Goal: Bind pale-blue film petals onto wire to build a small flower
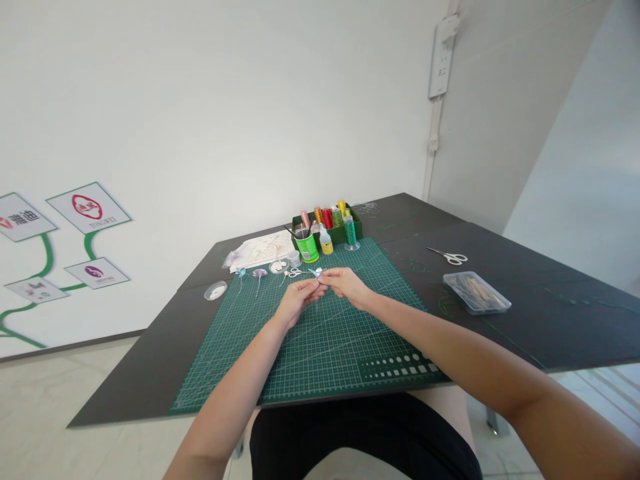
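Note:
Above the green cutting mat (345,333), my two hands come together at the fingertips. Between them is a small pale-blue craft flower (318,271), its lower part hidden by the fingers. My left hand (299,300) pinches it from below and the left. From the right, my right hand (347,287) pinches at the same spot. Just beyond the fingers lies a small pair of scissors (295,272). To the left, a blue flower (241,272) and a purple flower (259,273) on thin stems rest near the mat's far edge.
Behind the hands stand a green can (307,248) of tools, a glue bottle (326,241) and a box (340,233) of thread spools. White paper (263,250) and a small dish (215,291) lie left. Larger scissors (449,256) and a plastic box (477,293) are right.

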The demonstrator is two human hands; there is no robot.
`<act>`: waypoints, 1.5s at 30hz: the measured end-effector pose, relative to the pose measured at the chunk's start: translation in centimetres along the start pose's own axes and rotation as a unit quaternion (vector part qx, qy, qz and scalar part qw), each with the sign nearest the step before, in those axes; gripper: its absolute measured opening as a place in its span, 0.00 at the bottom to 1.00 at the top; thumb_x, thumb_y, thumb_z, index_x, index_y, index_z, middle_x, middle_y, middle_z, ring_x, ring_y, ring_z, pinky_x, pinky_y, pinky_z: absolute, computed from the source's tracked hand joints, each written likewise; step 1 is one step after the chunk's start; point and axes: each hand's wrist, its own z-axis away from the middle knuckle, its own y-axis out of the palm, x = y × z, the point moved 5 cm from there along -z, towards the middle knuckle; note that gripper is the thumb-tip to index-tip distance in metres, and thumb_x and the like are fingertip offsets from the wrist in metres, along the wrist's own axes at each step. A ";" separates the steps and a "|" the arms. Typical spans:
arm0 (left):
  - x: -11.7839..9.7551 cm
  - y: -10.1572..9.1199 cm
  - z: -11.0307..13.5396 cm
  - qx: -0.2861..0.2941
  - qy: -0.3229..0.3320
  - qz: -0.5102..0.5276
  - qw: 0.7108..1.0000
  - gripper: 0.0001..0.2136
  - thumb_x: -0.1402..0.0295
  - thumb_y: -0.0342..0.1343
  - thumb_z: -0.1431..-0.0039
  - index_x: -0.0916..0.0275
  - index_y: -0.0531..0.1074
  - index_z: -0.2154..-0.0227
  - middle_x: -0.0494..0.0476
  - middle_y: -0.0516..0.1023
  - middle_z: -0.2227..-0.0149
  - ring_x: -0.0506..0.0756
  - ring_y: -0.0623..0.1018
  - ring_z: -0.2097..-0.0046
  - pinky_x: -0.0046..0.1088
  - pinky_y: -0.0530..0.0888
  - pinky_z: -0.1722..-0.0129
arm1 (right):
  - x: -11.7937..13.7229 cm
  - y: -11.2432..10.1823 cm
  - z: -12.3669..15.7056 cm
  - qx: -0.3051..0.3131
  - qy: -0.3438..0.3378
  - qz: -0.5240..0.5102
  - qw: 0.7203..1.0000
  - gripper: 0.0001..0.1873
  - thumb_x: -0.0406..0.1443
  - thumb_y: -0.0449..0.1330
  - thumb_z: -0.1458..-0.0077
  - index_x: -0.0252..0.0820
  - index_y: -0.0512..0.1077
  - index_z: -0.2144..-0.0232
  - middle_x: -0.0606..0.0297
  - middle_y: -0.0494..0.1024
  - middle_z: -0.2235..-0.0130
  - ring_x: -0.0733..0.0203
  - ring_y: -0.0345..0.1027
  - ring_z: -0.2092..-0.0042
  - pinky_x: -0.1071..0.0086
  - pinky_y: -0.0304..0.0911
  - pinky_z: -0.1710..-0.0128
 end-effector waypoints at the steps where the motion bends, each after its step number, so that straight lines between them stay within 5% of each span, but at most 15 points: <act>1: 0.0 0.0 0.0 0.002 0.001 -0.003 1.000 0.19 0.59 0.65 0.51 0.66 0.77 0.60 0.61 0.81 0.60 0.50 0.78 0.64 0.24 0.72 0.61 | 0.0 0.0 0.0 0.000 0.000 0.003 1.000 0.15 0.44 0.65 0.58 0.37 0.72 0.74 0.75 0.63 0.84 0.75 0.42 0.84 0.74 0.35 0.85; 15: 0.3 -0.3 -0.1 -0.023 -0.034 -0.041 0.998 0.18 0.57 0.64 0.52 0.67 0.78 0.64 0.63 0.82 0.62 0.52 0.79 0.64 0.24 0.72 0.64 | -0.1 -0.5 -0.2 -0.028 0.000 0.071 0.997 0.13 0.42 0.64 0.58 0.35 0.75 0.73 0.74 0.63 0.85 0.74 0.43 0.83 0.74 0.38 0.84; 32: -0.5 -1.5 -0.3 -0.129 0.032 -0.130 0.983 0.13 0.61 0.61 0.50 0.66 0.79 0.67 0.60 0.82 0.68 0.52 0.78 0.69 0.28 0.73 0.64 | -0.4 -1.2 -1.0 -0.059 -0.052 0.194 0.978 0.10 0.39 0.60 0.53 0.37 0.77 0.75 0.66 0.76 0.76 0.66 0.63 0.75 0.72 0.57 0.73; 36: -0.9 -1.3 -0.1 -0.123 0.045 -0.279 0.951 0.10 0.62 0.57 0.48 0.63 0.79 0.70 0.55 0.81 0.72 0.51 0.77 0.73 0.25 0.71 0.69 | 0.2 -0.8 -0.9 -0.017 -0.063 0.214 0.975 0.11 0.39 0.60 0.53 0.37 0.78 0.73 0.66 0.77 0.76 0.64 0.66 0.73 0.72 0.58 0.72; 40: -1.5 -0.5 0.4 -0.093 0.083 -0.444 0.887 0.13 0.61 0.53 0.44 0.61 0.79 0.74 0.50 0.78 0.77 0.49 0.73 0.76 0.23 0.65 0.74 | 1.2 -0.4 -0.4 0.009 -0.066 0.177 0.982 0.10 0.38 0.62 0.55 0.36 0.78 0.74 0.64 0.79 0.74 0.62 0.69 0.70 0.71 0.61 0.68; 45: -1.2 0.6 0.9 -0.043 0.097 -0.511 0.853 0.13 0.62 0.52 0.44 0.60 0.80 0.74 0.49 0.79 0.76 0.48 0.69 0.79 0.23 0.61 0.75 | 2.4 -0.8 0.0 -0.007 -0.065 0.149 0.987 0.11 0.39 0.62 0.55 0.35 0.79 0.73 0.63 0.78 0.75 0.64 0.66 0.72 0.71 0.59 0.71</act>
